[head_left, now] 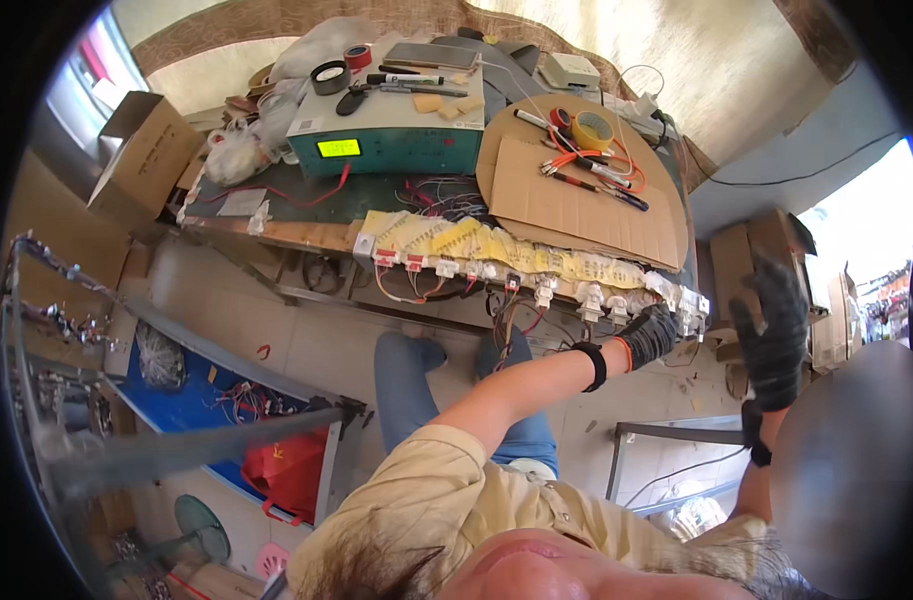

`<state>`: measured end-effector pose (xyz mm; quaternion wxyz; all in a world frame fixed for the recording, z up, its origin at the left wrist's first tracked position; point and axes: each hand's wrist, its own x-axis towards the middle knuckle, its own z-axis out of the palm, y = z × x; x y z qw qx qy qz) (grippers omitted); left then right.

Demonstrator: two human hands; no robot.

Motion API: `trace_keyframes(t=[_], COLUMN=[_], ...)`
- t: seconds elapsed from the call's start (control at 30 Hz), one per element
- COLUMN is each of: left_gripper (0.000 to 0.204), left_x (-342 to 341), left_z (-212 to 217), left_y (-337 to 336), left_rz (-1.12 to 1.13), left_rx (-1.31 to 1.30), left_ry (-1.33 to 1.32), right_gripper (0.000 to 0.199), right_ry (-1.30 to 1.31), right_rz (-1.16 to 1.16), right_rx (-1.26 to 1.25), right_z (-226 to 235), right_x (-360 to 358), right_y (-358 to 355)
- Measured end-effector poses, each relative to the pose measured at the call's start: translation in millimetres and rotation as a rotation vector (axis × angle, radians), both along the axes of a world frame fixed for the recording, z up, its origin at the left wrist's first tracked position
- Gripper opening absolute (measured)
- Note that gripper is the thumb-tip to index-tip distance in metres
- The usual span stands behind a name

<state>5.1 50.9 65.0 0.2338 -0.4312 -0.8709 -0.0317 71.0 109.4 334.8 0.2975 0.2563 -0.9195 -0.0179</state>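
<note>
My left hand [650,335], in a dark glove with an orange cuff, is at the right end of the table's front edge. Its fingers are closed against the row of white connectors [589,298] there; whatever is between them is hidden. Those connectors, several with coloured wires, line a strip covered in yellow labels [476,241]. Off the table's right end, my right hand [773,335] is raised in a dark glove, somewhat blurred. Its fingers are stretched up with the thumb apart, and nothing shows in it.
A teal tester [396,148] with a lit screen stands on the table, tape and markers on top. Right of it, a cardboard sheet [566,215] carries pens, tape rolls and an orange cable [631,170]. Metal frames [676,432] flank my legs. Cartons [761,250] stand beyond the right end.
</note>
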Motion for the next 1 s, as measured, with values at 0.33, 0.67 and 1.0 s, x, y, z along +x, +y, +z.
trace_keyframes(t=[0.33,0.67,1.0], left_gripper=[0.024,0.038,0.032], left_x=[4,52,8], left_z=[-8,45,-63], left_y=[-53,-244,-74], left_rz=[-0.193,-0.089,-0.578], left_rx=[0.198,0.552,0.875], left_ry=[-0.608,-1.685,-1.332], right_gripper=[0.074,0.070,0.072], right_ry=[-0.154,-0.006,0.071], right_rz=[0.414,0.364,0.348], right_rx=[-0.020,0.102,0.092], right_z=[-79,-166,-154], right_x=[-186,-252,-242], right_y=[-320,-425,-417])
